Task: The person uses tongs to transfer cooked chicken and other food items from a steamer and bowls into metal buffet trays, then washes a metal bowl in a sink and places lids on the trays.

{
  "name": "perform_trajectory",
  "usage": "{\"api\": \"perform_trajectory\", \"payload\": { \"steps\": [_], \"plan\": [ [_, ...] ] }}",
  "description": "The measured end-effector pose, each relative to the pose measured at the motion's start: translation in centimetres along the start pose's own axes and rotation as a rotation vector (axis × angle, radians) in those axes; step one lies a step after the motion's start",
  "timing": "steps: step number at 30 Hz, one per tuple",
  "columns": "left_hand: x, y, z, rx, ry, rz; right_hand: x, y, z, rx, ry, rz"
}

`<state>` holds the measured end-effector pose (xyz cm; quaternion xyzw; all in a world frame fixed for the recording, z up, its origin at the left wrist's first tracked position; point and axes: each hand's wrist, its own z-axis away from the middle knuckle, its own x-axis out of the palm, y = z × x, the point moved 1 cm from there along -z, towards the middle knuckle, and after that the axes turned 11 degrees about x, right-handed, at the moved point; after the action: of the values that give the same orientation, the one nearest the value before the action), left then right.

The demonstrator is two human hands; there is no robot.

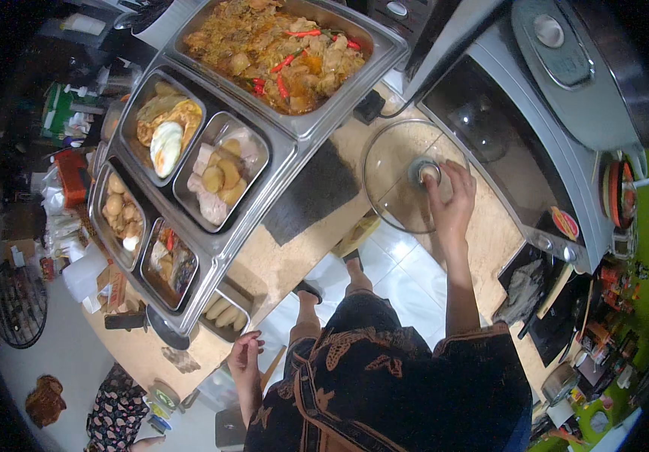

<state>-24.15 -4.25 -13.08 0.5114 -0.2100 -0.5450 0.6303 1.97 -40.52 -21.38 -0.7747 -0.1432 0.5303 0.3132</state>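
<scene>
My right hand (452, 195) grips the round knob of a clear glass pot lid (395, 186) with a metal rim, held over the counter's edge. My left hand (245, 359) hangs near the table corner, fingers loosely curled, with nothing seen in it. Close to it is a metal pan (250, 322) of pale, long pieces of food. Above stands a steel food warmer (301, 148) with a large pan of stew and red chillies (285, 62). Its smaller pans hold a fried egg (167, 148), pale meat with sliced potato-like pieces (224, 176), whole eggs (115, 203) and mixed food (169, 254).
A microwave oven (494, 141) stands right of the lid, a black plug (369, 107) behind it. A dark mat (316, 192) lies on the counter. At the right are a grey cloth (522, 291) and utensils. Another person (115, 412) is at lower left.
</scene>
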Motion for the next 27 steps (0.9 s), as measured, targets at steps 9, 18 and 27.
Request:
{"api": "perform_trajectory", "payload": {
  "steps": [9,18,27],
  "plan": [
    [2.5,-0.7,-2.3,-0.221,-0.039,-0.044,0.0,-0.3,-0.6,0.101,-0.053,0.030],
    [-0.2,1.0,1.3,-0.057,0.080,-0.029,2.6,-4.7,2.9,-0.164,0.005,-0.208],
    [-6.1,-8.6,11.4,-0.123,0.468,0.160,3.4,-17.8,17.7,-0.502,-0.892,-0.612]
  ]
}}
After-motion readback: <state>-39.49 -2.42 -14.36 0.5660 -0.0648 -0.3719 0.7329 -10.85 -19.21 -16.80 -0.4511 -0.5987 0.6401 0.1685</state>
